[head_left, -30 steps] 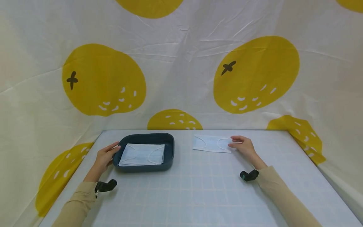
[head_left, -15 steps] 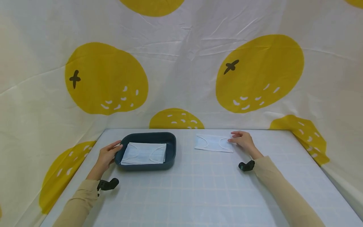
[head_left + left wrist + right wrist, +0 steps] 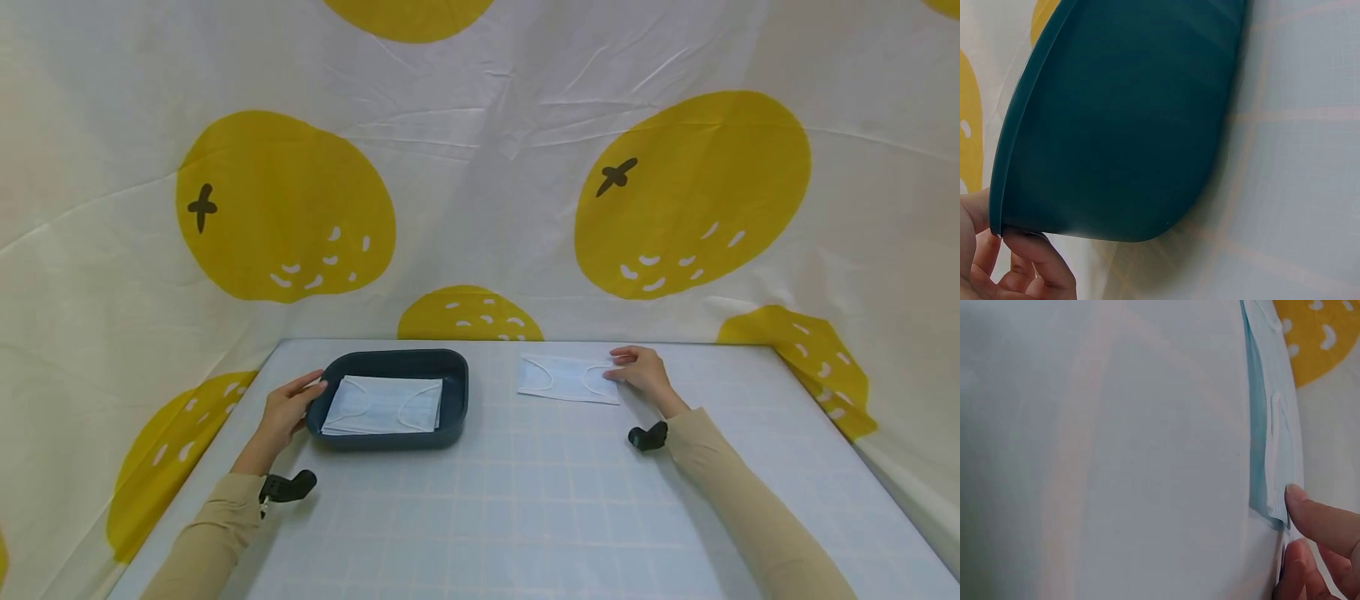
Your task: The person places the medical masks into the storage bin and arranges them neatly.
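Note:
A dark teal plastic tray (image 3: 390, 442) stands at the left of the table, with a stack of pale blue face masks (image 3: 384, 404) lying inside it. My left hand (image 3: 287, 408) grips the tray's left rim; the left wrist view shows the fingers (image 3: 1047, 262) at the corner of its tall side wall. Right of the tray, a single face mask (image 3: 564, 379) lies with its white ear loops on top. My right hand (image 3: 643, 377) pinches this mask at its right end, the thumb (image 3: 1319, 519) on top and the other fingers below the edge.
The table (image 3: 517, 517) has a pale checked cover. Behind it hangs a white cloth (image 3: 480, 200) printed with large yellow fruit shapes. Each wrist carries a small black camera, such as the right camera (image 3: 648, 436).
My right hand has closed its fingers on the right end of the single mask. The left hand keeps its hold on the tray. The whole head view has shifted slightly.

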### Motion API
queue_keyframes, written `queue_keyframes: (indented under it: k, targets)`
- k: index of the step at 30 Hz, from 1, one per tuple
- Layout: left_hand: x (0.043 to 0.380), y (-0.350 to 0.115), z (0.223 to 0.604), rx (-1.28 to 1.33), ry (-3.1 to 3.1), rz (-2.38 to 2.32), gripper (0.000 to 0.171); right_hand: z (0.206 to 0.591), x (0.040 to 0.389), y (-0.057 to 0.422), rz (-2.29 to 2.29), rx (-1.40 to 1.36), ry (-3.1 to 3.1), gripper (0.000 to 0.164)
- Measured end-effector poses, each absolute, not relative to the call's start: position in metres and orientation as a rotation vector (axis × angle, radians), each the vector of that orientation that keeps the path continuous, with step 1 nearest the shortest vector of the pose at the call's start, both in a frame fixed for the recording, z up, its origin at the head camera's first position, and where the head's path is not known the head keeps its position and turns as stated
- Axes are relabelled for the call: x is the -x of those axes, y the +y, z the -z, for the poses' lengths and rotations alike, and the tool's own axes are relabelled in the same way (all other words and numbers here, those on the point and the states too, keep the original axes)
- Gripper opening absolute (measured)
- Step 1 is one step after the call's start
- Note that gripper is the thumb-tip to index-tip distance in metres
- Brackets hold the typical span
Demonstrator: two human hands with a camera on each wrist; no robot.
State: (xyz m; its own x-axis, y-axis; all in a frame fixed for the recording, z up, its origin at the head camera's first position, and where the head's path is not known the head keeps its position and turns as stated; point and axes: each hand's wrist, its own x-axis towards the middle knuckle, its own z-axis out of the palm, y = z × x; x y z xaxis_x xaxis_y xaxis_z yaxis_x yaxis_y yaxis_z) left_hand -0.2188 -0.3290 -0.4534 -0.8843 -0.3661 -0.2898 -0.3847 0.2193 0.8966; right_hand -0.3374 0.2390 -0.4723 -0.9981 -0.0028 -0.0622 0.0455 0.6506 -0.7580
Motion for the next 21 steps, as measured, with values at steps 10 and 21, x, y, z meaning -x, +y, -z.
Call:
queue_keyframes:
  k: [10, 21]
  targets:
    - [0.2186, -0.3287, 0.4527, 0.749, 2.433, -1.81, 0.058, 0.4698, 0.338, 0.2382, 1.217, -0.005, 2.751, 0.05]
    - [0.2193, -0.3296, 0.4541, 0.75, 2.423, -1.813, 0.059, 0.4702, 0.3408, 0.2355, 1.128, -0.016, 2.711, 0.043]
